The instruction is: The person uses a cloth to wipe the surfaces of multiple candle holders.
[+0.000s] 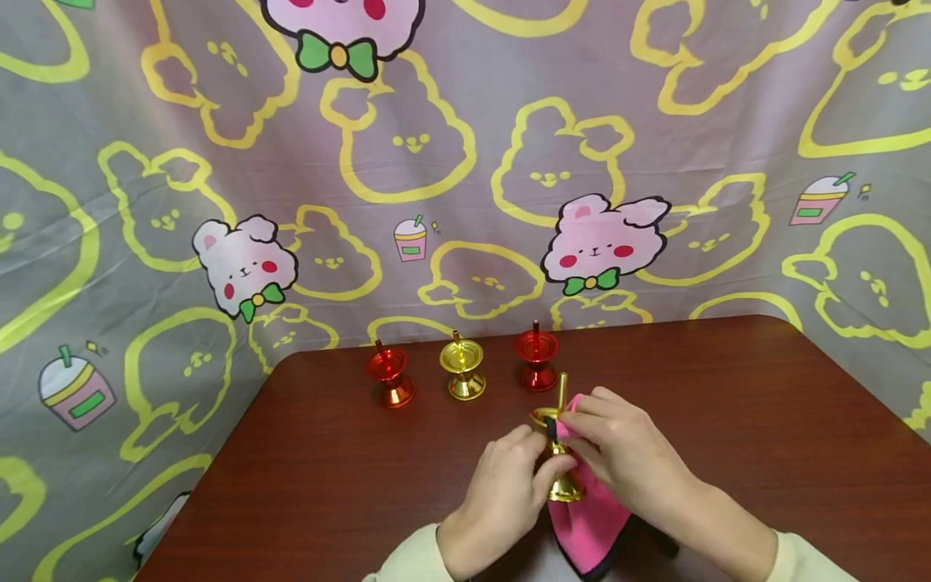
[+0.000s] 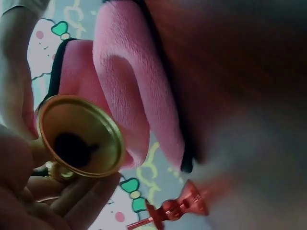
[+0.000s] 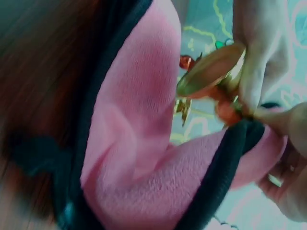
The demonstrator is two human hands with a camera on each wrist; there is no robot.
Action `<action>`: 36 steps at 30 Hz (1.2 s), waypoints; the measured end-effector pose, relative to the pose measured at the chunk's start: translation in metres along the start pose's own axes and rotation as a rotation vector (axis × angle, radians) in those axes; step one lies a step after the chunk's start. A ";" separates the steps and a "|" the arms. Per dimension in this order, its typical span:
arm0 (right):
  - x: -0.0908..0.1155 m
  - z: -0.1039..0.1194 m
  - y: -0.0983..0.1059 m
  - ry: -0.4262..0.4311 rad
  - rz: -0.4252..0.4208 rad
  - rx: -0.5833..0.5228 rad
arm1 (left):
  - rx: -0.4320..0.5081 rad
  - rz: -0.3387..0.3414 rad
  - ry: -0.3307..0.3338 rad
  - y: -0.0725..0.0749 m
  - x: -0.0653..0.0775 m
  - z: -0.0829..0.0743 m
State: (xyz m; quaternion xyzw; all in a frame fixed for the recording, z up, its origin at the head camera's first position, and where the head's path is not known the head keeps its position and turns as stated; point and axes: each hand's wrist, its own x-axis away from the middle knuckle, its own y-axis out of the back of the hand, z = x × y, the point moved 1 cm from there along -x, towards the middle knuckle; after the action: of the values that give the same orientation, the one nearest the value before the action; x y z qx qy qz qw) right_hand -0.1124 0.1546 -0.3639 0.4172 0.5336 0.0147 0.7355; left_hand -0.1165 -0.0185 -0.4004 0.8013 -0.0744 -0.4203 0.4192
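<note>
My left hand (image 1: 502, 489) grips a gold candlestick (image 1: 566, 487) by its stem, held upright in the head view. Its flared hollow base (image 2: 81, 134) faces the left wrist camera. A thin gold spike rises from its cup. With my right hand (image 1: 631, 440) I pinch a pink cloth (image 1: 589, 525) with black edging against the cup and the foot of the spike. The rest of the cloth hangs down behind the candlestick. In the right wrist view, the cloth (image 3: 134, 96) droops in folds beside the candlestick, and my right fingers (image 3: 292, 124) are bunched at its edge.
Along the back of the brown table (image 1: 305, 485) stand a red candlestick (image 1: 393, 380), a gold candlestick (image 1: 464, 372) and another red candlestick (image 1: 537, 360). A grey patterned curtain (image 1: 465, 162) hangs behind the table and along its sides.
</note>
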 end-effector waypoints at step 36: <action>0.019 -0.024 0.014 -0.209 -0.004 -0.606 | 1.308 0.404 0.281 0.001 0.007 0.016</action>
State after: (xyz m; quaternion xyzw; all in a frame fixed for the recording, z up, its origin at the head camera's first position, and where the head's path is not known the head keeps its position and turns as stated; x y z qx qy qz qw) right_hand -0.1173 0.1868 -0.3720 0.1772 0.4273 0.1284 0.8772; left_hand -0.1235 -0.0319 -0.4087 0.9065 -0.4046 -0.0954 -0.0736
